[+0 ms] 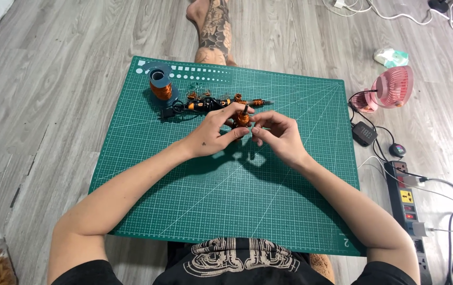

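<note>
Copper-coloured wire is wound on the small coil [243, 119] that sits pinched in the fingertips of the left hand [215, 133], just above the middle of the green cutting mat [226, 206] on the wooden floor. Just beside it, the right hand [279, 134] has its thumb and forefinger together at the coil's right side, though whether they grip a wire strand is too fine to tell. Behind the hands lie a spool of copper wire [160, 84] and an orange-and-black tool [205, 104], while a pink fan [393, 87] and a power strip [411, 211] sit off the mat to the right.

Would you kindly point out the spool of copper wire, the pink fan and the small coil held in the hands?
spool of copper wire [161, 89], head view, on the orange winding.
pink fan [395, 87], head view, on the grille.
small coil [243, 119], head view, on its orange body.
</note>
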